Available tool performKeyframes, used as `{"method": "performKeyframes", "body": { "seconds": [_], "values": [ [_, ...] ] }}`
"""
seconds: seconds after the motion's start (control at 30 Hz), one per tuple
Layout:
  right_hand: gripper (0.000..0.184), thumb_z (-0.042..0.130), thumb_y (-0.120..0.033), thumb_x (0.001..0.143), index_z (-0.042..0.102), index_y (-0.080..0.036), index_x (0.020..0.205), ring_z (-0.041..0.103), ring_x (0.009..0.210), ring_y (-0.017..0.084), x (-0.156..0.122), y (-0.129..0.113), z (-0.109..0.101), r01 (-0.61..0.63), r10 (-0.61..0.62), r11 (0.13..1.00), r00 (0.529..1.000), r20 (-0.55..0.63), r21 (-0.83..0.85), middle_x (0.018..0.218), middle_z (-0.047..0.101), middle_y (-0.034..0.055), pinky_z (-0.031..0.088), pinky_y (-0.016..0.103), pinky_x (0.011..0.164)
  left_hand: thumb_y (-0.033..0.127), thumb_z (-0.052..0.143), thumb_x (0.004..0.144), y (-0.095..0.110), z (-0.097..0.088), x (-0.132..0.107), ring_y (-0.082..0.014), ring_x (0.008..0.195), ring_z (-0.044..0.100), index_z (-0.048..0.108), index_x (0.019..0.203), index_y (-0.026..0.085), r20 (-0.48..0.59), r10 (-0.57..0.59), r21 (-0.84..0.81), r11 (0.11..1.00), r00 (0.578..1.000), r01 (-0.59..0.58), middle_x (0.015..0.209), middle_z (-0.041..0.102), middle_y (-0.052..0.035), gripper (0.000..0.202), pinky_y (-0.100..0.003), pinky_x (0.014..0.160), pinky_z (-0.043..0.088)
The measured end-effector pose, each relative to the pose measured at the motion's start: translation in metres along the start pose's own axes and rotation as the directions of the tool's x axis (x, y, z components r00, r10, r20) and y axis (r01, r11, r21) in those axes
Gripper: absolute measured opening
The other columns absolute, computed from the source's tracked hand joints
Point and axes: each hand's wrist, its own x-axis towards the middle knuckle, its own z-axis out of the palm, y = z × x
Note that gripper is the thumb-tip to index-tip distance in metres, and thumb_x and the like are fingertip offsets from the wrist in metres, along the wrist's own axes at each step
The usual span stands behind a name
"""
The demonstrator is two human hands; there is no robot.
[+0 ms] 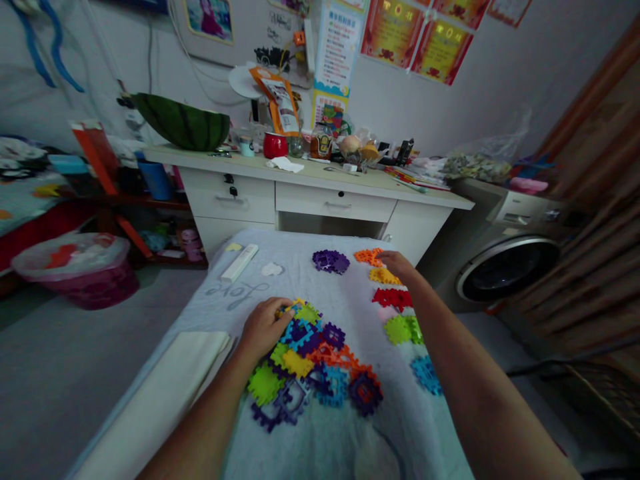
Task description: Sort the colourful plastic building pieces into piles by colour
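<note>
A mixed heap of plastic interlocking tiles (320, 363) in green, yellow, blue, purple and orange lies on the pale cloth-covered table (320, 440). My left hand (264, 325) rests on the heap's left top edge, fingers curled on a tile. My right hand (397, 265) reaches to the far right, fingers closed by the orange tile pile (369, 256) and the yellow pile (384, 275). Sorted piles run down the right side: red (393, 298), light green (403, 329), blue (427, 373). A purple pile (331, 261) sits at the far middle.
A white remote-like bar (240, 262) and a small white piece (272, 269) lie at the table's far left. A folded cream cloth (165, 393) hangs at the left edge. Beyond stand a cluttered white desk (310, 193), a washing machine (510, 267) and a pink basket (75, 270).
</note>
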Motion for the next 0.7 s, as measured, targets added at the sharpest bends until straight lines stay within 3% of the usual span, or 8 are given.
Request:
{"method": "performKeyframes", "body": {
  "seconds": [0.1,0.17,0.27,0.37,0.43,0.57,0.7],
  "values": [
    [0.031,0.047,-0.014,0.079,0.073,-0.015,0.097,0.067,0.090,0.020,-0.032,-0.018,-0.008,0.006,-0.007,1.000,0.998,0.059,0.018,0.102,0.072,0.0088,0.052,0.034,0.085,0.042,0.051,0.083,0.002,-0.001,0.000,-0.0231,0.097,0.063,0.067,0.097,0.022,-0.003,-0.011,0.001,1.000,1.000,0.011,0.102,0.070,-0.0051,0.030,-0.036,0.087,0.048],
    [0.029,0.049,-0.016,0.080,0.071,-0.016,0.100,0.066,0.092,0.020,-0.062,-0.033,-0.009,0.114,-0.113,0.993,0.985,0.131,0.001,0.103,0.072,0.0079,0.051,0.034,0.086,0.041,0.052,0.082,0.004,-0.001,0.001,-0.0228,0.095,0.063,0.067,0.097,0.022,0.002,-0.022,-0.003,1.000,1.000,0.022,0.102,0.071,-0.0049,0.029,-0.035,0.087,0.048],
    [0.030,0.054,-0.024,0.085,0.067,-0.018,0.111,0.065,0.095,0.020,-0.112,-0.055,-0.002,0.256,-0.245,0.966,0.910,0.335,0.012,0.112,0.069,0.0080,0.051,0.034,0.087,0.041,0.052,0.081,0.007,-0.002,0.001,-0.0228,0.094,0.064,0.068,0.096,0.021,0.011,-0.042,0.000,0.999,0.999,0.042,0.102,0.071,-0.0052,0.030,-0.035,0.084,0.049],
    [0.036,0.057,-0.029,0.085,0.063,-0.019,0.119,0.064,0.101,0.022,-0.155,-0.072,0.015,0.321,-0.277,0.947,0.846,0.456,-0.019,0.120,0.066,0.0094,0.049,0.037,0.091,0.040,0.052,0.081,0.007,-0.002,0.001,-0.0219,0.094,0.064,0.069,0.096,0.022,0.005,-0.043,0.005,0.999,0.999,0.043,0.101,0.072,-0.0047,0.029,-0.033,0.083,0.049],
    [0.043,0.060,-0.028,0.084,0.059,-0.018,0.125,0.059,0.112,0.024,-0.174,-0.077,0.031,0.346,-0.285,0.937,0.841,0.459,-0.051,0.126,0.063,0.0114,0.045,0.039,0.099,0.039,0.052,0.081,0.006,-0.001,0.001,-0.0214,0.094,0.064,0.069,0.098,0.022,-0.003,-0.038,0.004,0.999,0.999,0.038,0.101,0.071,-0.0044,0.029,-0.033,0.083,0.049],
    [0.059,0.064,-0.029,0.081,0.049,-0.012,0.136,0.050,0.124,0.027,-0.188,-0.075,0.063,0.351,-0.287,0.929,0.884,0.370,-0.120,0.136,0.054,0.0162,0.037,0.041,0.106,0.039,0.052,0.082,0.001,0.001,0.002,-0.0205,0.093,0.064,0.069,0.097,0.023,0.004,-0.029,-0.001,1.000,1.000,0.029,0.101,0.071,-0.0038,0.029,-0.032,0.083,0.049],
    [0.039,0.061,-0.026,0.083,0.061,-0.015,0.119,0.058,0.108,0.023,-0.190,-0.071,0.079,0.348,-0.301,0.932,0.898,0.322,-0.100,0.117,0.065,0.0116,0.042,0.035,0.097,0.039,0.052,0.081,-0.001,0.001,0.002,-0.0204,0.091,0.063,0.070,0.097,0.023,0.003,-0.025,0.000,1.000,1.000,0.025,0.100,0.071,-0.0038,0.029,-0.031,0.082,0.049]
  ]
}}
